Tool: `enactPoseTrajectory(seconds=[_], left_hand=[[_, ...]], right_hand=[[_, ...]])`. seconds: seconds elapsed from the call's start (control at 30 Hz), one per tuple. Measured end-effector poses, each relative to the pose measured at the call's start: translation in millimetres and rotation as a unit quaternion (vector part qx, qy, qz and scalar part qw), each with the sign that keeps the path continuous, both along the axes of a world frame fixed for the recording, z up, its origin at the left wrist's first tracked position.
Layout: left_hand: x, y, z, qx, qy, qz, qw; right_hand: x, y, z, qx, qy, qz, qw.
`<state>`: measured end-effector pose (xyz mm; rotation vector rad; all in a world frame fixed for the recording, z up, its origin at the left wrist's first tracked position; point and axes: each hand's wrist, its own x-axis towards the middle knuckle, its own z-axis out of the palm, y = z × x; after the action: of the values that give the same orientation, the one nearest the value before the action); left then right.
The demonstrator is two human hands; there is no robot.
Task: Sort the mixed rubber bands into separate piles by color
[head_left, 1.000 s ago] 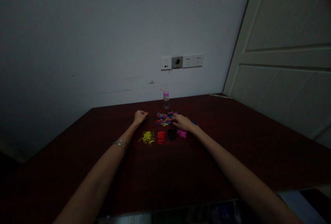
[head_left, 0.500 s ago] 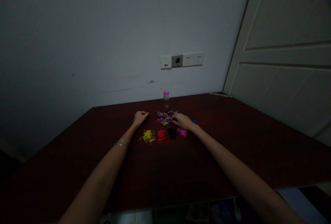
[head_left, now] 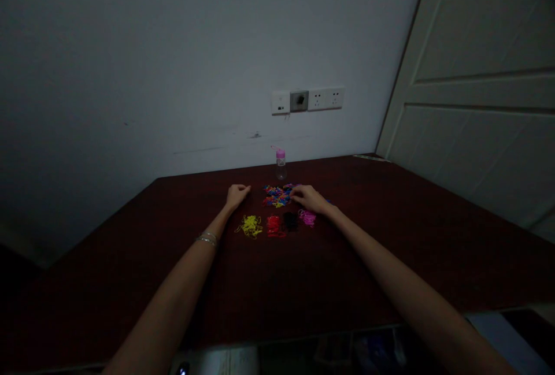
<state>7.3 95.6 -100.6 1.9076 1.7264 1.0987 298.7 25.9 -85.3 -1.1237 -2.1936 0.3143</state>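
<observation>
A mixed pile of small coloured bands (head_left: 276, 195) lies on the dark red table (head_left: 277, 282). In front of it sit sorted heaps: yellow (head_left: 250, 225), red (head_left: 273, 226), black (head_left: 289, 221) and pink (head_left: 307, 216). My right hand (head_left: 307, 197) rests at the right edge of the mixed pile, fingers curled down onto it; what they pinch, if anything, is too small to see. My left hand (head_left: 236, 195) lies on the table left of the pile with its fingers curled under, nothing visible in it. A bracelet is on my left wrist.
A small clear bottle with a pink cap (head_left: 280, 164) stands behind the pile near the wall. Wall sockets (head_left: 307, 100) sit above it. A pale door (head_left: 481, 103) is at the right. The room is dim.
My right hand has shifted slightly back along the mixed pile's right edge, uncovering the pink heap. The left hand has stayed put.
</observation>
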Motion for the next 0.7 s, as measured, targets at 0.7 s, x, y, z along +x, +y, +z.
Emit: enactPoseTrajectory(seconds=[0.7], left_hand=[[0.5,-7.2,6.7,-0.001,-0.016,0.001,1.0]], right_hand=[[2.6,-8.3,43.2,-0.111,0.512,-0.091,0.847]])
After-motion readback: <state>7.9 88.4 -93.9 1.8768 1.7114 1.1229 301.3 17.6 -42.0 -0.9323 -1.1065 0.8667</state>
